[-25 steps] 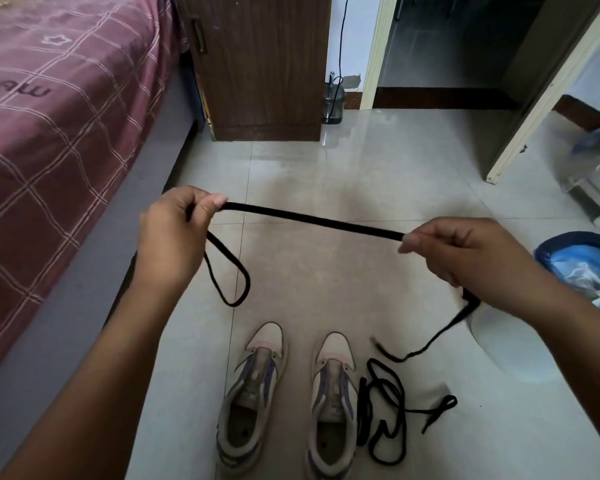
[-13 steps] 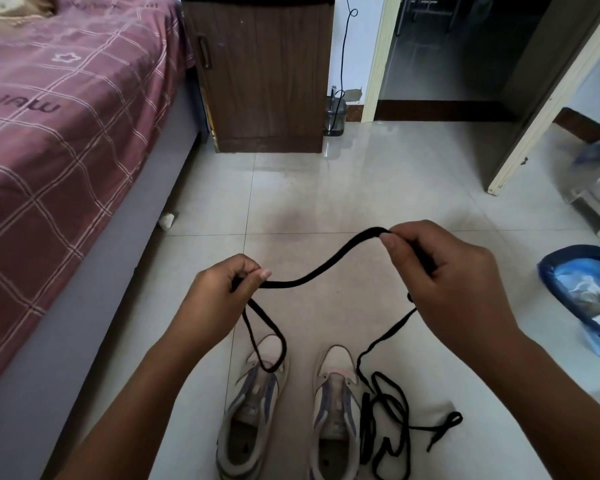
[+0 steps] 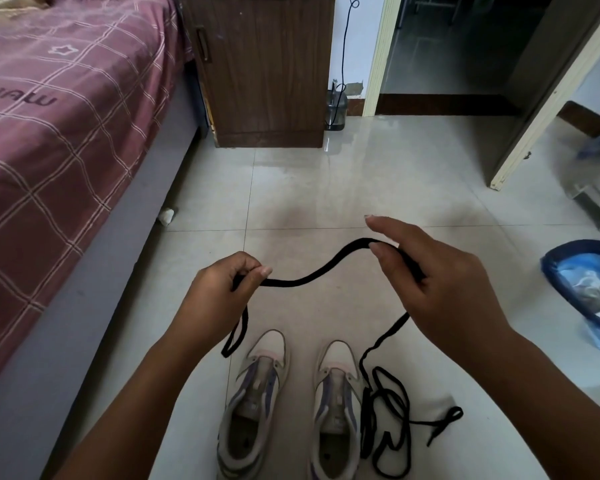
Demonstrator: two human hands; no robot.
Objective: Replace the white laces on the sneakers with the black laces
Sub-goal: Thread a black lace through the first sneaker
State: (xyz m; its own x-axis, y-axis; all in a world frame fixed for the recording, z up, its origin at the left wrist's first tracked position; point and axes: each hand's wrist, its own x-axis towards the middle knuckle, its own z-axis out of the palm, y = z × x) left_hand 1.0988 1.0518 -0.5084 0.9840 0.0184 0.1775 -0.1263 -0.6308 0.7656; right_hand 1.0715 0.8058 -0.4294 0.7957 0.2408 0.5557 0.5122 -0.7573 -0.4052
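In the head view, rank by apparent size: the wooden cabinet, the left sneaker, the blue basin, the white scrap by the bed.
1. Wooden cabinet, largest though farthest.
2. Left sneaker and blue basin: unsure, since the frame edges crop both.
3. White scrap, clearly smallest.

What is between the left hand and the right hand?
In the head view, a slack stretch of the black lace spans from the left hand to the right hand, above bare floor tiles.

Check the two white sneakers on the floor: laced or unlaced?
Unlaced. The two white sneakers show bare tongues, no lace crossing them. Both hands hold one black lace; another black lace lies loose beside them.
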